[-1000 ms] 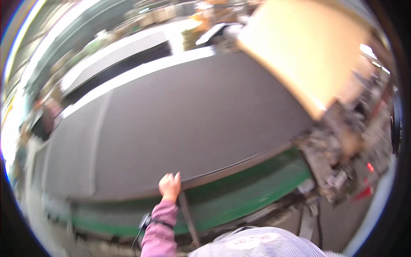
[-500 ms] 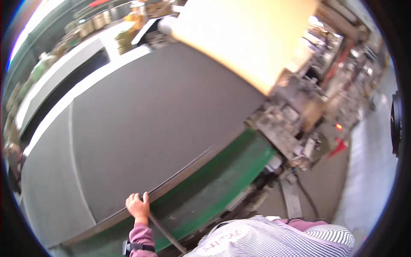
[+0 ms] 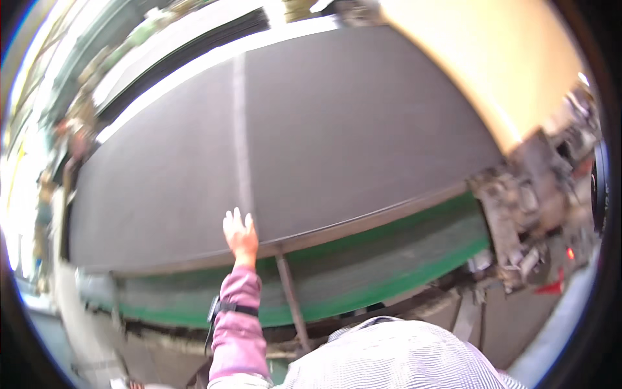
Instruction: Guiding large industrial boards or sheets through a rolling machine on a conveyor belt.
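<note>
My left hand (image 3: 241, 236) reaches over the near edge of a wide dark grey sheet or belt surface (image 3: 350, 129). Its fingers are stretched out and a little apart, pointing away from me, with nothing in them. The fingertips are at the near end of a pale seam-like stripe (image 3: 240, 129) that crosses the surface; whether they press on it, I cannot tell. A pink sleeve and a black wrist strap (image 3: 237, 307) show on that arm. My right hand is out of sight.
A cream-coloured sheet (image 3: 492, 58) comes down at the far right end. Below the near edge lies a green-rimmed trough (image 3: 389, 259), with a metal bar (image 3: 293, 298) slanting across it. Machine parts (image 3: 525, 214) stand at the right. A light-coloured panel (image 3: 175, 52) lies along the far side.
The view has swung to the left. My left hand has moved from the near edge, right of the stripe, onto the surface by the stripe's near end, with its fingers extended.
</note>
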Motion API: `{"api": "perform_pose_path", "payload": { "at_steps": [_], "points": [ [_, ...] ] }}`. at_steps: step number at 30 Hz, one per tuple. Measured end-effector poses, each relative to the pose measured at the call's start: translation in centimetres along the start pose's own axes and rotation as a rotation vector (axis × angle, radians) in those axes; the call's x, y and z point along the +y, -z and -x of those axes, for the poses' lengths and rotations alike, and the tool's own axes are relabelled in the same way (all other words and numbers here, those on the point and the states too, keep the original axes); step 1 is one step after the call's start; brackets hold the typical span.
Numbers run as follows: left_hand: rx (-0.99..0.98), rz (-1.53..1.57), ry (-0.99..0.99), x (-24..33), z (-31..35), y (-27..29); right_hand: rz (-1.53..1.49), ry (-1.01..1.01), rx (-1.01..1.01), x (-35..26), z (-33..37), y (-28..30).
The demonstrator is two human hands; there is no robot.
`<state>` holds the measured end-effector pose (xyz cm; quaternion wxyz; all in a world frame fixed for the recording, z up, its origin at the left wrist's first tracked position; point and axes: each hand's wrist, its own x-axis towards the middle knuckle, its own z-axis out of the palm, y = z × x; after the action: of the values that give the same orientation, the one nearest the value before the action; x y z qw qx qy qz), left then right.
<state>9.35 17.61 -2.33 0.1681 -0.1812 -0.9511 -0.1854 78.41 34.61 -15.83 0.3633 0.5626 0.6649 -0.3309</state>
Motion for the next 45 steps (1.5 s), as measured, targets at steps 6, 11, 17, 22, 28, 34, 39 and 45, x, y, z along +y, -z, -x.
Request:
{"api": "perform_pose_path", "payload": {
  "at_steps": [6,11,17,22,28,34,39,45],
  "points": [
    [-0.221,-0.395,0.337,-12.6,-1.3,5.5,0.049,0.019,-0.006,-1.5,-0.3,1.3],
    [-0.286,-0.318,0.401,-10.2,-2.4,4.7,0.050,0.022,-0.010,-1.7,0.3,1.0],
    [-0.400,-0.356,0.055,-6.1,-1.0,3.2,0.037,0.020,-0.005,-1.2,1.0,0.7],
    [-0.472,0.026,-0.158,-0.2,1.6,3.4,0.022,0.022,0.007,-1.0,1.4,0.5],
    [-0.364,-0.108,0.064,-4.6,-1.5,5.7,-0.025,-0.003,0.051,1.6,1.7,-0.3],
    [-0.226,-0.278,0.063,-19.1,0.5,4.8,0.184,-0.001,-0.047,-1.2,5.3,2.9],
    [-0.226,-0.132,-0.073,-12.9,2.5,3.8,0.214,-0.043,-0.113,-4.7,8.3,6.2],
    [-0.493,-0.029,-0.343,-2.6,0.6,5.2,0.077,0.063,-0.063,-2.9,4.7,3.2]
  ]
}}
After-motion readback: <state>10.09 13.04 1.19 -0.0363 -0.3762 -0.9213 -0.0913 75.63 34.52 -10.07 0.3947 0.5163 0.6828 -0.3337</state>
